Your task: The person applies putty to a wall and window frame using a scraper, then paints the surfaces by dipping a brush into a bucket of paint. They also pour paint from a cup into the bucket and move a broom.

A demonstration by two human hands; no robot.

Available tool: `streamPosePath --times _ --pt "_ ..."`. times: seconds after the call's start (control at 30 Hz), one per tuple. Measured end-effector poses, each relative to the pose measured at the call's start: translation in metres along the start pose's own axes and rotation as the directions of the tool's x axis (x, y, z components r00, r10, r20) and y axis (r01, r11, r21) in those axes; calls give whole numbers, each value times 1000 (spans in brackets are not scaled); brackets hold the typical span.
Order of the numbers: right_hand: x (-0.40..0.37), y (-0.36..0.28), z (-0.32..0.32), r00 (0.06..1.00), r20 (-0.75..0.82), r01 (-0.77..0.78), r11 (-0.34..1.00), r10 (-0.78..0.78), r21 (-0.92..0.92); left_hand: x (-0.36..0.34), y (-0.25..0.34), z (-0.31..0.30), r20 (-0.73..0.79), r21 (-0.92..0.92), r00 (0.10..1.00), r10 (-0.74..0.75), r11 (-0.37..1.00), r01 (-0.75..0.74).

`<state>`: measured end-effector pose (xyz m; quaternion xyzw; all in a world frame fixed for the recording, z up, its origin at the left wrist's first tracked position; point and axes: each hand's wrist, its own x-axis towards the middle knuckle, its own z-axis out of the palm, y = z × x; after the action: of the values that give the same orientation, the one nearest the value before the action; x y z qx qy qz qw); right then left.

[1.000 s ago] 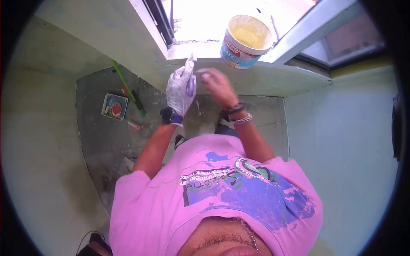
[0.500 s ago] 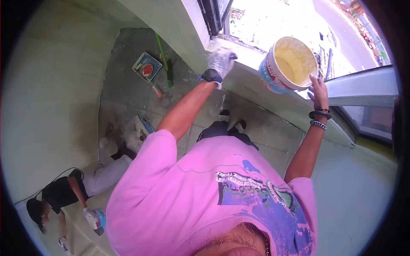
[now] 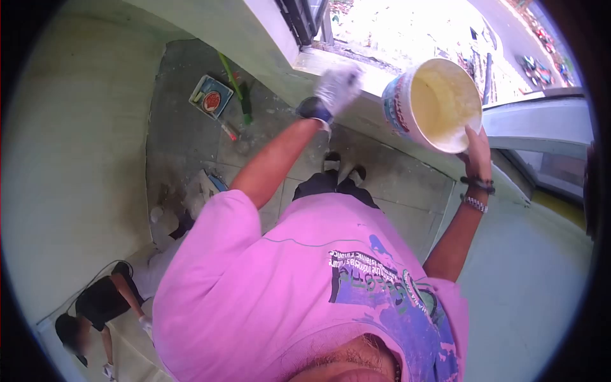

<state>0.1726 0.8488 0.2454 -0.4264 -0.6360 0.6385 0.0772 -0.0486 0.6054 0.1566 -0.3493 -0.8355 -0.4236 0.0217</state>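
My right hand (image 3: pixel 476 153) grips the rim of a paint bucket (image 3: pixel 396 105), thumb inside and fingers below. The bucket tilts toward me by the window sill, with pale yellow paint (image 3: pixel 429 105) inside. My left hand (image 3: pixel 338 90), in a clear plastic glove with a dark band at the wrist, is closed beside the sill, left of the bucket. A small dark piece shows at its fingers, too blurred for me to tell what it is.
A blue paint tray (image 3: pixel 210 97) lies on the floor near a green pole (image 3: pixel 233 79) and a red-ended tool (image 3: pixel 229 132). Another person (image 3: pixel 105 299) in a black top works at lower left. The window frame (image 3: pixel 304 22) stands above the sill.
The bucket has tipped further toward me, and my right thumb now lies over its inner rim. My left hand has shifted slightly right along the sill.
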Motion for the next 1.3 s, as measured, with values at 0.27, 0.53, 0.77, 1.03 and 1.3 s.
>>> streamPosePath --times 0.27,0.53,0.77,1.03,1.3 --pt "-117 28 -51 983 -161 100 991 -84 92 2 31 61 71 332 995 67 939 -87" --pt "-155 111 -80 888 -412 -149 975 205 164 17 16 22 74 166 997 16 986 -28" --pt "-159 146 -89 813 -552 -151 983 184 105 7 63 91 133 276 984 118 949 -151" --pt "-156 152 -99 819 -524 -179 971 235 156 3 52 107 142 -129 968 -209 965 227" --pt "-149 182 -120 874 -486 -35 997 0 -62 -16 18 -47 -1 190 1000 17 982 -17"
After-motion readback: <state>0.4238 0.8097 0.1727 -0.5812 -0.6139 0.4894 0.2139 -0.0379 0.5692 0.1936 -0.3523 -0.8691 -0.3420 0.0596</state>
